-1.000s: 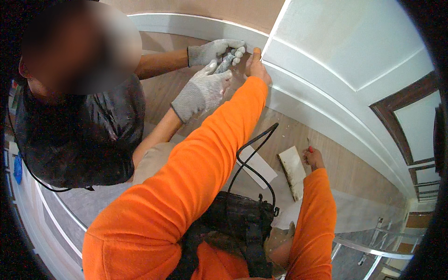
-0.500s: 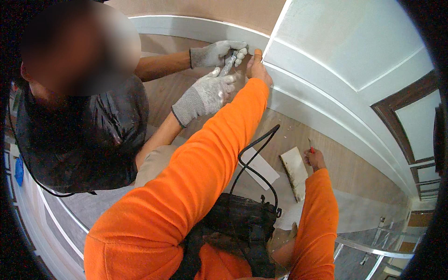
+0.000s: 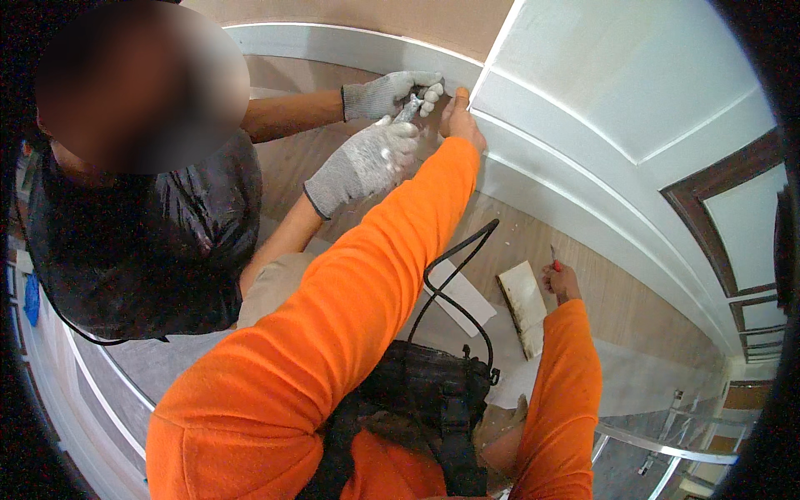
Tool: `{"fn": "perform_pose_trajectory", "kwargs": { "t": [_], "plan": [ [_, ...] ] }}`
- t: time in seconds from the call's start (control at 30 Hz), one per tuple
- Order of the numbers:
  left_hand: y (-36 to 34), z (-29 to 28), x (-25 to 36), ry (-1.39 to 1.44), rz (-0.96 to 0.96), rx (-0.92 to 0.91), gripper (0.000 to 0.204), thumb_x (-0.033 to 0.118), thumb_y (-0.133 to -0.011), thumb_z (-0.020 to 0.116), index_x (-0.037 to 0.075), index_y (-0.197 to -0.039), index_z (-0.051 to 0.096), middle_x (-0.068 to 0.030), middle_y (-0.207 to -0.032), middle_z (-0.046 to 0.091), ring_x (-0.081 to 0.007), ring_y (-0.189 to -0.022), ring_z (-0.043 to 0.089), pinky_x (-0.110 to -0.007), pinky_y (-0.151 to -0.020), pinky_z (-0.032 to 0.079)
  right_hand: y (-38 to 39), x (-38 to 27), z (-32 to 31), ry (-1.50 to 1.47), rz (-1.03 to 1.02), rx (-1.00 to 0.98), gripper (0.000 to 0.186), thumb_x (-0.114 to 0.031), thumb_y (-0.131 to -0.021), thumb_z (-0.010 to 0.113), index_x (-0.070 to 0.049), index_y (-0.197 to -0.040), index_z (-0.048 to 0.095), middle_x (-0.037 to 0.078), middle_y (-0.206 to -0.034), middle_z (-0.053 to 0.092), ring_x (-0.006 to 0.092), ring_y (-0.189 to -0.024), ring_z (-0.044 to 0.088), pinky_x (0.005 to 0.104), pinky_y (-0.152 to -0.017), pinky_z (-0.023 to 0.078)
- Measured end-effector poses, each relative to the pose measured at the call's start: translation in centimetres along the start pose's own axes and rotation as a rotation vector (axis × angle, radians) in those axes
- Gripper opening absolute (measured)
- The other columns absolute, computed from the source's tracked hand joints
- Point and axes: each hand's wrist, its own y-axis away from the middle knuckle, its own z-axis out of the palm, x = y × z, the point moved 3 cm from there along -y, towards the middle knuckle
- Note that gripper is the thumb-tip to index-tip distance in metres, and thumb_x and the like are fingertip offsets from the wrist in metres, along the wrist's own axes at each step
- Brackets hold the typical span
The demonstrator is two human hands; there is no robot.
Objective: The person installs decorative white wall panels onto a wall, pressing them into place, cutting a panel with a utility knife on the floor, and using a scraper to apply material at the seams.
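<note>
My left hand (image 3: pixel 463 123) reaches to the white baseboard (image 3: pixel 521 179) at the wall corner, an extended finger lying against it; some of its fingers are hidden. Beside it, a co-worker's grey-gloved hands (image 3: pixel 367 162) hold a pale, shiny tool (image 3: pixel 410 108) close to the baseboard end; its tip is hidden. On the right, low over the floor, my right hand (image 3: pixel 563 282) is closed around a small red-handled tool (image 3: pixel 557 265) with a thin tip pointing away from me. Just left of that hand lies a cream-coloured block (image 3: pixel 522 308) with a dark, dirty side.
A black bag (image 3: pixel 433 383) with a looped black cord (image 3: pixel 467 292) hangs in front of me. A white flat piece (image 3: pixel 462 300) lies on the wood floor. The co-worker (image 3: pixel 150 242) crouches at left. Metal rails (image 3: pixel 667 450) stand lower right.
The co-worker's lower gloved hand has shifted slightly up along the pale tool. My hands keep nearly the same places; the view has moved a little.
</note>
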Motion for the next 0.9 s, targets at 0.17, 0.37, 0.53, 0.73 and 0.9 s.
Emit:
{"fn": "perform_pose_trajectory", "kwargs": {
  "t": [0.17,0.37,0.53,0.73,0.9],
  "plan": [
    [0.2,0.1,0.1,-0.172,-0.023,0.073,0.038,0.021,-0.088,0.071,-0.001,-0.116,0.058,-0.0093,-0.109,0.063,-0.0213,-0.098,0.059,-0.035,-0.088,0.049,0.1,-0.6,-0.3,-0.010,0.013,-0.017,0.015,-0.016,-0.090,0.061,-0.003,-0.094,0.067,0.006,-0.068,0.063,0.0145,-0.054,0.057,0.0300,-0.048,0.043],
    [-0.6,-0.2,0.1,-0.260,0.112,0.098,0.038,0.033,-0.098,0.053,0.001,-0.117,0.060,-0.0134,-0.119,0.061,-0.0288,-0.104,0.060,-0.041,-0.095,0.045,0.7,-1.8,0.2,-0.009,0.004,-0.050,0.013,-0.015,-0.092,0.059,-0.004,-0.096,0.064,0.006,-0.069,0.061,0.0141,-0.054,0.056,0.0289,-0.047,0.045],
    [-0.8,-0.4,-0.5,-0.210,0.083,0.045,0.035,0.030,-0.096,0.055,0.002,-0.116,0.060,-0.0129,-0.115,0.063,-0.0275,-0.100,0.060,-0.040,-0.093,0.045,-0.1,-0.9,-0.7,0.075,-0.053,-0.013,0.013,-0.015,-0.092,0.058,-0.004,-0.094,0.063,0.006,-0.070,0.061,0.0141,-0.054,0.056,0.0291,-0.048,0.046],
    [0.3,-1.2,0.5,-0.224,0.008,0.080,0.042,0.016,-0.087,0.067,0.000,-0.124,0.055,-0.0117,-0.122,0.058,-0.0220,-0.111,0.054,-0.035,-0.099,0.041,0.4,-1.9,-0.4,0.064,-0.044,-0.020,0.012,-0.015,-0.092,0.059,-0.004,-0.094,0.063,0.006,-0.070,0.061,0.0139,-0.055,0.056,0.0292,-0.048,0.045],
    [3.3,0.1,0.0,-0.241,0.218,0.268,0.024,0.023,-0.081,0.060,0.005,-0.097,0.063,-0.0106,-0.098,0.064,-0.0252,-0.097,0.060,-0.039,-0.089,0.046,0.4,-0.6,-1.3,0.100,0.006,0.004,0.011,-0.014,-0.091,0.059,-0.004,-0.094,0.063,0.006,-0.068,0.061,0.0139,-0.054,0.056,0.0293,-0.047,0.044]
  ]
}}
